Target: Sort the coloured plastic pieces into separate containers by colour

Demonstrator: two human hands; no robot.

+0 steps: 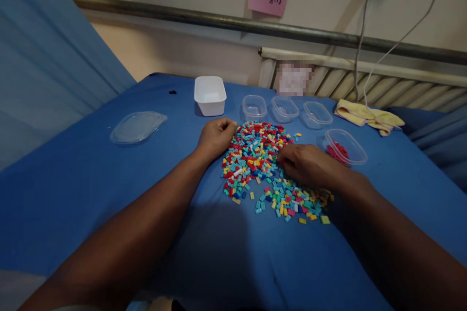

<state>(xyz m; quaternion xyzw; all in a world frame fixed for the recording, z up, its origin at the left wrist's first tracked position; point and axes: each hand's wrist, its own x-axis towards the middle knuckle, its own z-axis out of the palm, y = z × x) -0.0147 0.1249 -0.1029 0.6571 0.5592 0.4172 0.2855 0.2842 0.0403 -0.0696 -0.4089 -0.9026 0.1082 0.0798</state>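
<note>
A heap of several small coloured plastic bricks (260,155), red, yellow, teal and blue, lies on the blue cloth (91,189). My left hand (216,137) rests curled into a loose fist at the heap's left edge; what it holds, if anything, is hidden. My right hand (304,164) lies on the heap's right side, fingers bent down and pinching among the bricks. A clear oval tub (346,146) holding red bricks stands just right of my right hand.
A white rectangular tub (209,95) stands at the back, with three clear tubs (284,109) in a row to its right. A clear lid (137,126) lies at the left. A yellow cloth (368,115) lies far right, under a hanging cable.
</note>
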